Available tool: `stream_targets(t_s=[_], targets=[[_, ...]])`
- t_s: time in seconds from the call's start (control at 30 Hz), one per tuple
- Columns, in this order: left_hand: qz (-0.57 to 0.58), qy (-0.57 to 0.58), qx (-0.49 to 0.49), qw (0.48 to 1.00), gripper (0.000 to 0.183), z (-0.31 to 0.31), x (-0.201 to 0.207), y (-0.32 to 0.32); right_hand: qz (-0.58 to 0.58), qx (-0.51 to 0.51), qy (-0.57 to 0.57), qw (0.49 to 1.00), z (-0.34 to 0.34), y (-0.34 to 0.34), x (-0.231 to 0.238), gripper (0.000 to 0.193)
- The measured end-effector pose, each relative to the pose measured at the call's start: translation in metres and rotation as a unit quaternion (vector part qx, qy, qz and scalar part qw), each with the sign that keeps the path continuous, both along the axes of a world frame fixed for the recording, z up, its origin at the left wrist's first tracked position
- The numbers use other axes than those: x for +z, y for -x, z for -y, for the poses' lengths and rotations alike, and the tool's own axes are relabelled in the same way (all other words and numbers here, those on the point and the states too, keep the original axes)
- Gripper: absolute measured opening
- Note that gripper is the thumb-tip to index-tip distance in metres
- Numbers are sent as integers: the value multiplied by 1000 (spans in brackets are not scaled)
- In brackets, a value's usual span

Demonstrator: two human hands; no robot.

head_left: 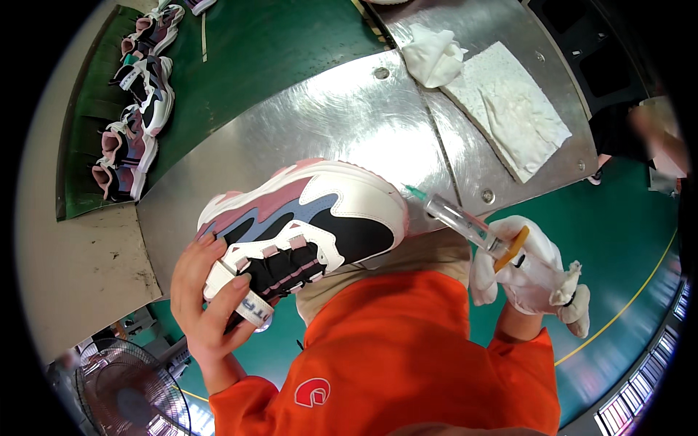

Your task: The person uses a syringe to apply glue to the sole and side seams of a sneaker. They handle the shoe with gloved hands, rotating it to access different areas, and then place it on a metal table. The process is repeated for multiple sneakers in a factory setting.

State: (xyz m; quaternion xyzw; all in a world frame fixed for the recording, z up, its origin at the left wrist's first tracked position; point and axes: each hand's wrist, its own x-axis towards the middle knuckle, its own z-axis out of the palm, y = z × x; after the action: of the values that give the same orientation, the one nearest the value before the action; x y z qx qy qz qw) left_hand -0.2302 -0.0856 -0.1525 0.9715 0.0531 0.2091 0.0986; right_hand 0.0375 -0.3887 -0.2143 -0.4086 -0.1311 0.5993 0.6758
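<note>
My bare left hand [207, 294] is closed around the heel and collar of a sneaker [313, 211]. This shoe is white, black, blue and dusty pink, and it is tilted with its sole away from me and its toe to the right. In my gloved right hand [527, 265] is a clear syringe [462, 220] with a green tip and an orange flange. Its tip points left toward the shoe's toe and stays a little apart from it. The white glove hides part of the plunger end.
A metal worktop [349, 109] lies beyond the shoe, with a crumpled white cloth [434, 57] and a white pad [509, 109] at the right. Several similar sneakers [153, 94] line the green belt at the far left. A fan [131, 392] stands at the lower left. Another person's arm [658, 131] shows at the right.
</note>
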Motion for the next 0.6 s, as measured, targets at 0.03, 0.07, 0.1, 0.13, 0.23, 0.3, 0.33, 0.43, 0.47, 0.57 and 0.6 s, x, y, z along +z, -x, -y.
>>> stream_targets(t_s=[0.03,0.07,0.1,0.13,0.23,0.3,0.33,0.43,0.47,0.57,0.6], targets=[[2,-1,-6,1000,54,-1,0,0,22,6,-38,999,-2,0,-1,117],[3,1,-9,1000,53,-1,0,0,5,17,3,1000,-2,0,0,120],[5,3,-12,1000,53,-2,0,0,-6,18,-70,997,-7,1,-7,121],[3,2,-12,1000,53,-2,0,0,-22,18,-130,991,-9,0,-10,121],[1,0,-14,1000,53,-4,0,-1,-14,35,-177,983,-11,-3,-23,121],[4,-2,-15,1000,53,-4,-1,-1,-6,47,-179,983,-11,-4,-28,121],[2,-2,-13,1000,53,-3,0,-1,-5,51,-182,982,-12,-5,-29,121],[-1,-3,-9,1000,54,-3,0,-1,-6,63,-180,982,-12,-6,-23,121],[0,-3,-9,1000,54,-3,0,-1,-6,63,-162,985,-13,-6,-20,121],[2,-6,-6,1000,54,-2,-1,-2,-20,53,-104,993,-12,-6,-9,116],[2,-7,-4,1000,54,-2,-1,-2,-20,47,-91,995,-11,-5,-7,113]])
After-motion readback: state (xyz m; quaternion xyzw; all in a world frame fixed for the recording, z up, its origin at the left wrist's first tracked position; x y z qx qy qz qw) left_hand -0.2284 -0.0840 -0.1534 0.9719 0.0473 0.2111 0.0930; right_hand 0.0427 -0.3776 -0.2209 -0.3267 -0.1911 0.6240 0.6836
